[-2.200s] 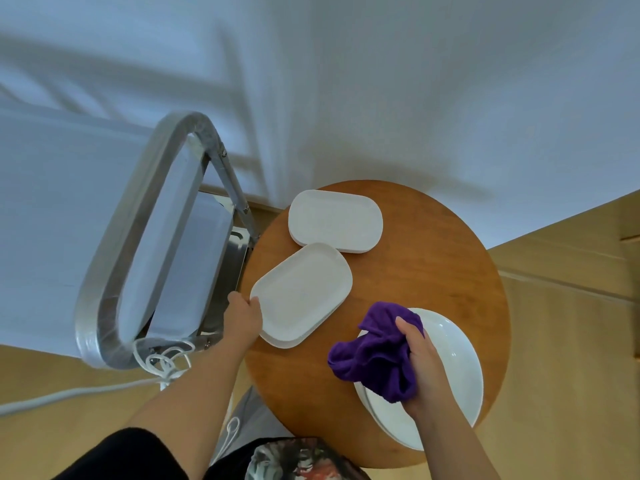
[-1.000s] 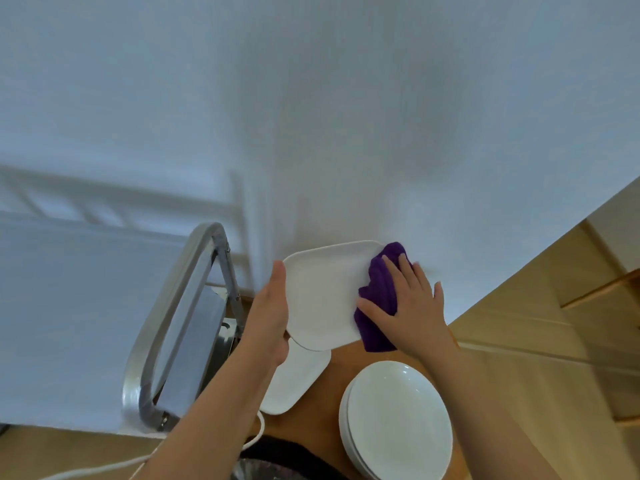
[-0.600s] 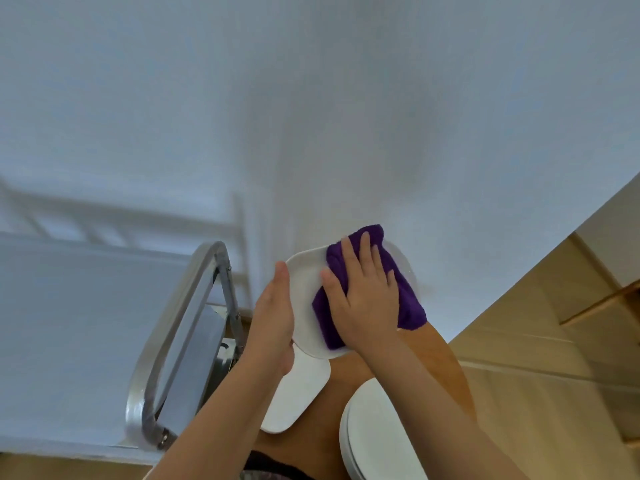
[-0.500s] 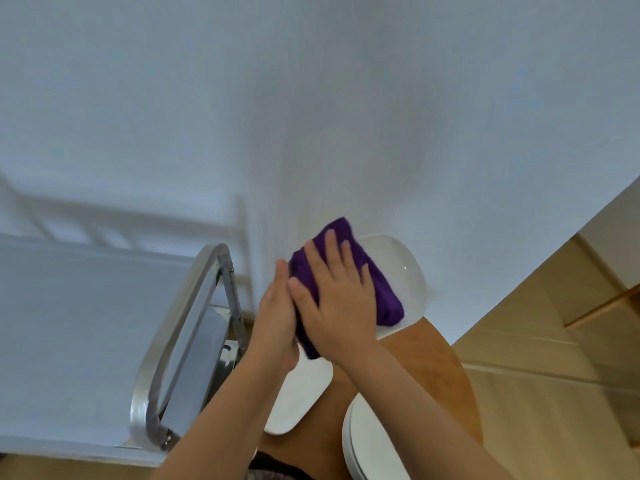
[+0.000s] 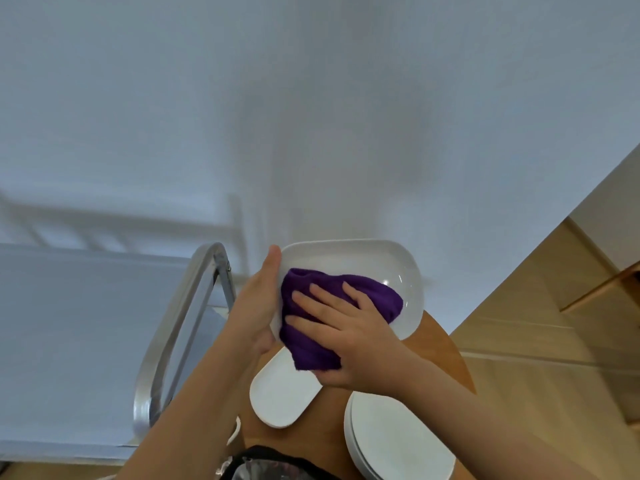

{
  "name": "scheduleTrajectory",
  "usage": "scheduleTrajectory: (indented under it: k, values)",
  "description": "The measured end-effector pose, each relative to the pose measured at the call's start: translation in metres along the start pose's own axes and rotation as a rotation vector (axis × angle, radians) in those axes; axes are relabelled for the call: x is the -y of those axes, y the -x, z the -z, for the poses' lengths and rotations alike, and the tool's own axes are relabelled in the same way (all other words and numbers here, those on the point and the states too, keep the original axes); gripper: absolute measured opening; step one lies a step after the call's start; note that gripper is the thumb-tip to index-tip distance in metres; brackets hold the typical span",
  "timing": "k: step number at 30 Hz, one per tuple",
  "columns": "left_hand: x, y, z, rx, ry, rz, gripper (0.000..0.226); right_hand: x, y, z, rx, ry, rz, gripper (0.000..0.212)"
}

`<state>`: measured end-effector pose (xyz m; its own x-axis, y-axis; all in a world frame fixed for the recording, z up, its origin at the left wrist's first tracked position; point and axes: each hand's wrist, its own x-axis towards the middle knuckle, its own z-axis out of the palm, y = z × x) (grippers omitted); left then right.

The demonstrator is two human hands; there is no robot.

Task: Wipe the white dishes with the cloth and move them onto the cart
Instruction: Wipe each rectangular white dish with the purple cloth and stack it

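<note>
My left hand (image 5: pixel 254 306) grips the left edge of a white rounded-rectangle dish (image 5: pixel 374 265), held tilted up above the round wooden table (image 5: pixel 446 355). My right hand (image 5: pixel 346 327) presses a crumpled purple cloth (image 5: pixel 304 344) against the dish's inner face, fingers spread over it and thumb under its lower end. A second white oblong dish (image 5: pixel 280 393) lies on the table below. A stack of round white plates (image 5: pixel 398 441) sits at the table's near right. The metal cart (image 5: pixel 180 320) stands to the left, its handle loop beside my left wrist.
A white wall fills the upper view. The cart's pale top surface (image 5: pixel 69 341) stretches left. Wooden flooring and a wooden cabinet edge (image 5: pixel 554 306) lie to the right. A white cable end (image 5: pixel 233 431) shows by the cart's base.
My left hand lifted the oblong dish off the table and tilted it up. My right hand brought the cloth onto it and has been sweeping it across, now at the dish's lower left.
</note>
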<state>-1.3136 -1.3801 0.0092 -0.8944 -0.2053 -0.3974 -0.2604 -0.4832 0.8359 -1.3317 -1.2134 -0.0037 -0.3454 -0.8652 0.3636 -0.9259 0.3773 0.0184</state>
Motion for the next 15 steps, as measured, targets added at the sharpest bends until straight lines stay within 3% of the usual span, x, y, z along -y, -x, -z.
scheduleTrajectory:
  k: [4,8,11,15]
  values:
    - [-0.015,-0.009,0.020,0.106,-0.176,-0.063,0.066,-0.023,0.028,-0.001,0.136,0.195,-0.022,0.083]
    - [-0.027,-0.019,0.032,0.006,-0.319,-0.020,0.053,-0.035,0.047,0.000,0.113,0.272,-0.062,0.076]
    - [-0.021,-0.015,0.027,-0.028,-0.112,0.044,0.044,-0.039,0.045,0.004,-0.060,0.259,-0.154,0.062]
    - [0.007,-0.003,-0.005,-0.099,0.285,-0.072,0.027,-0.025,0.027,0.000,-0.207,0.194,-0.331,0.055]
